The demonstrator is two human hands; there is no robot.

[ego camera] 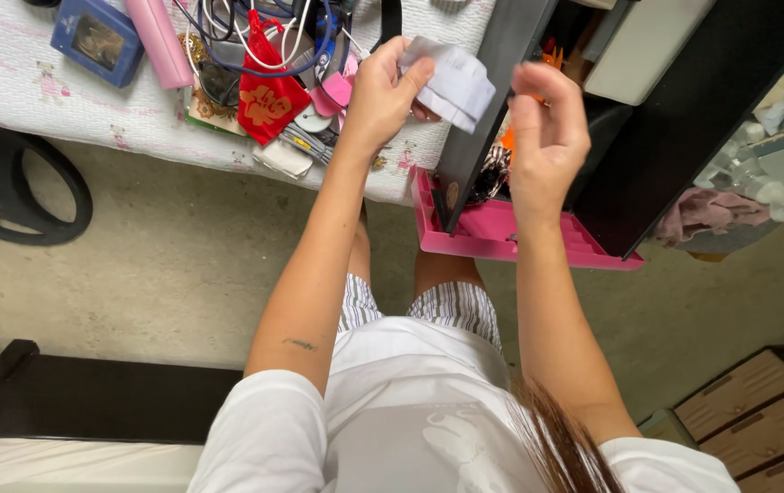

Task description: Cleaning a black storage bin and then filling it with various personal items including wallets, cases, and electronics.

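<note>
Left hand (378, 96) grip: white folded cloth (454, 84) | right hand (547, 137) beside, fingertips hidden

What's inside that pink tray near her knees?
The pink tray holds the foot of a tilted black board, plus something dark and something orange beside it. The rest is hidden by the board and the right hand.

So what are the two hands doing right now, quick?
Left hand: closed, pinching a white folded cloth.
Right hand: fingers curled beside the cloth; whether it grips anything cannot be told.

A quilted white table cover (36, 82) bears a blue box (98, 38), pink bottle (160, 41), red pouch (268, 100) and cables (255, 36).
</note>
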